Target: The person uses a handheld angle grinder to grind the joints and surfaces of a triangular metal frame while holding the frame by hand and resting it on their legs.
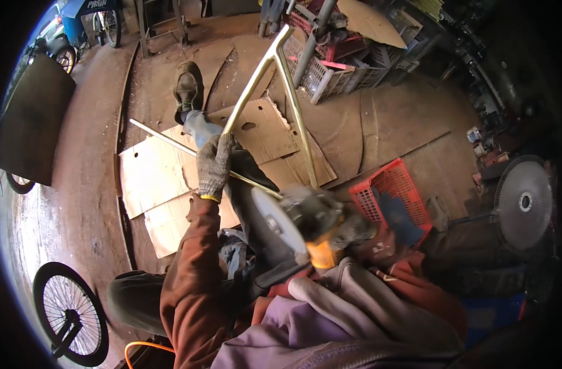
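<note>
My left hand (214,166), in a grey knit work glove, is closed around a brass-coloured metal tube frame (298,117). Two of its tubes join at the top and spread apart downward; a thin straight tube (164,137) runs crosswise at the hand. To the right, my gloved right hand (356,230) grips an angle grinder with a yellow body (322,253), blurred by motion. Its pale round disc (275,218) faces the tubes near my lap. Whether the disc touches the metal I cannot tell. The right fingers are partly smeared.
Flattened cardboard (161,169) lies on the brown floor under my outstretched shoe (188,86). A red plastic crate (404,184) stands at the right, with grey crates (339,80) farther back. A round fan (524,202) is at far right, a spoked wheel (71,313) at lower left.
</note>
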A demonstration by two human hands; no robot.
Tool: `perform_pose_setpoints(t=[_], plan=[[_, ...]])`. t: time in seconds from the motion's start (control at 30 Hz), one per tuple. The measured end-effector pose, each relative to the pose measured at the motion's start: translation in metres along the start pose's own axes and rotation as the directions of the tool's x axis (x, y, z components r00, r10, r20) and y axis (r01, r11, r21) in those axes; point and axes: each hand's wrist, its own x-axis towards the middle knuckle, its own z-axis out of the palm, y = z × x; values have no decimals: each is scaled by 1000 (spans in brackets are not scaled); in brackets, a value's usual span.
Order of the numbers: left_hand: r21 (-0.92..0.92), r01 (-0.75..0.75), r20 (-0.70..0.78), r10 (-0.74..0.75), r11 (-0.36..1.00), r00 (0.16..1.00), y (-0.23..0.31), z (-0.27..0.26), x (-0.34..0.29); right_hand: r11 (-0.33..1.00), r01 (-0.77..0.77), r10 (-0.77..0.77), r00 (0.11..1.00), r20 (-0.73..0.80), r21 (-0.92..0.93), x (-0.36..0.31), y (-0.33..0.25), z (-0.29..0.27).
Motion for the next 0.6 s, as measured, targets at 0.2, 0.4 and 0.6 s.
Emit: perform_pose_setpoints(t=[0.2, 0.4, 0.6], plan=[[39, 146, -138, -139, 989, 981, -8, 16, 7, 760, 398, -197, 895, 401, -514, -49, -209, -23], [170, 148, -183, -116, 974, 976, 9, 18, 2, 60, 317, 158, 933, 323, -947, -36, -269, -10], [112, 81, -261, -50, 990, 964, -14, 26, -1, -100, 354, 167, 927, 335, -930, -5, -258, -11]])
